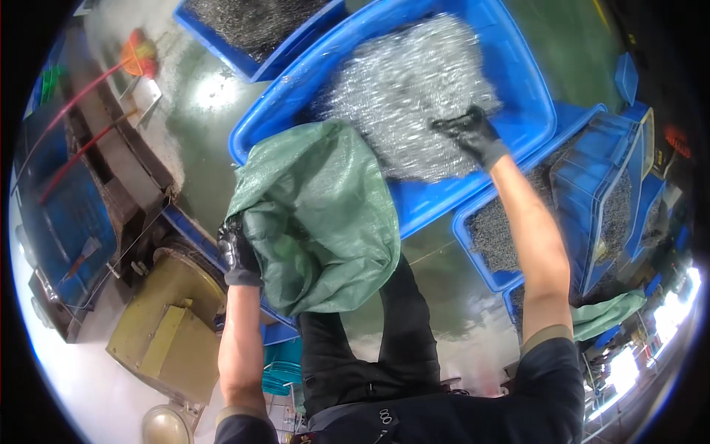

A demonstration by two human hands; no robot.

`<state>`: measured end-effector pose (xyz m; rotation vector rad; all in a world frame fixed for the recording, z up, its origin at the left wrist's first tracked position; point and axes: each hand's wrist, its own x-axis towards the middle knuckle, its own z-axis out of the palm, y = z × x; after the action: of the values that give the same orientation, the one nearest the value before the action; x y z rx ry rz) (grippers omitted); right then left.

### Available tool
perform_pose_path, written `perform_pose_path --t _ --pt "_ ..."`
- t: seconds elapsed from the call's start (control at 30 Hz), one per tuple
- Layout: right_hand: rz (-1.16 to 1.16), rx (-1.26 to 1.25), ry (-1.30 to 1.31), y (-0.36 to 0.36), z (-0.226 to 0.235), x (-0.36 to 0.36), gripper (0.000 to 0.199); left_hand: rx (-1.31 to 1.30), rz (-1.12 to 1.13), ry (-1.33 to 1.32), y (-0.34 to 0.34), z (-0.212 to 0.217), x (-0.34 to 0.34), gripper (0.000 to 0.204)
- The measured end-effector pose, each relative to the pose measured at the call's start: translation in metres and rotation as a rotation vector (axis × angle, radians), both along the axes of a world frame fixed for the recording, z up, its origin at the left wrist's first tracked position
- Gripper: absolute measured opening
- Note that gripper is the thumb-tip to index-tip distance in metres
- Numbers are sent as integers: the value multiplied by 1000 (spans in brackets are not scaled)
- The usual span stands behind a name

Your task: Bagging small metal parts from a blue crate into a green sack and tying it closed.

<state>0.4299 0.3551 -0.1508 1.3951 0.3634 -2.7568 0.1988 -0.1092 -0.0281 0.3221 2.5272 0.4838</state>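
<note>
My left hand (238, 251), in a dark glove, is closed on the left edge of a green woven sack (318, 200). The sack's mouth gapes toward me, and its upper side overlaps the near rim of a large blue tub (543, 96). A heap of small shiny metal pieces (414, 89) fills much of the tub; blur hides their exact kind. Over the right part of this heap is my right hand (473, 137), also dark-gloved, its fingers stretched toward the left with nothing visible in them. Whether the fingertips touch the pieces I cannot tell.
Another blue bin (251, 29) with dark metal pieces stands at the far left. To the right are a bin of small grey parts (495, 237) and a tilted blue crate (599, 177). Yellowish machinery (170, 333) sits at the left, near long red handles (81, 159).
</note>
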Motion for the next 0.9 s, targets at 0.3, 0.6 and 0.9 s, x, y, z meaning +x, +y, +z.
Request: perform_pose_path --t 0.3,0.6,0.9 --pt "131 627 29 -70 136 12 46 298 426 -162 21 4 -29 38" --pt "1504 1720 58 -210 128 -65 63 428 620 -336 12 -35 -48 39" --pt "1512 1882 66 -311 35 -68 27 407 202 -192 40 -41 -73 25"
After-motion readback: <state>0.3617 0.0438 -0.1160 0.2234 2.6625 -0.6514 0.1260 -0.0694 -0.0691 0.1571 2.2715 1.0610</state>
